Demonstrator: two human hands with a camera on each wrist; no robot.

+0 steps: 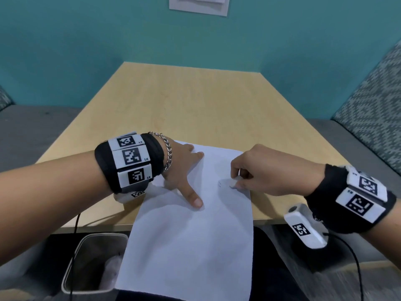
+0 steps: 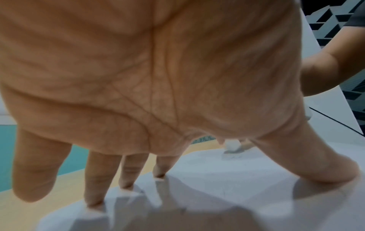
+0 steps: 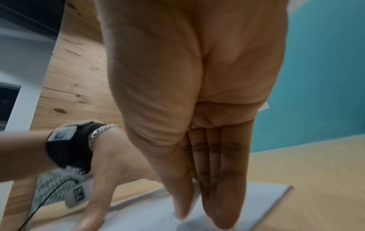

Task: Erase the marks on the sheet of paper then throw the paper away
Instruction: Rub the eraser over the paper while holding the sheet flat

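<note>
A white sheet of paper (image 1: 191,224) lies on the wooden table (image 1: 195,105), and its near half hangs over the front edge. My left hand (image 1: 184,170) presses the sheet's upper left part with spread, straight fingers (image 2: 335,168). My right hand (image 1: 245,177) pinches a small white eraser (image 1: 233,183) between thumb and fingers and holds it against the paper near the right edge. Faint pencil marks (image 1: 220,184) show just left of the eraser. The left wrist view shows the eraser (image 2: 233,144) touching the sheet (image 2: 217,179). In the right wrist view the fingertips (image 3: 223,215) hide most of it.
A bin (image 1: 91,261) with a clear liner stands below the table's front edge at the left. Grey bench seats (image 1: 32,131) flank the table, with a patterned cushion (image 1: 373,109) at the right. A teal wall (image 1: 195,40) rises behind. Cables hang from both wrist cameras.
</note>
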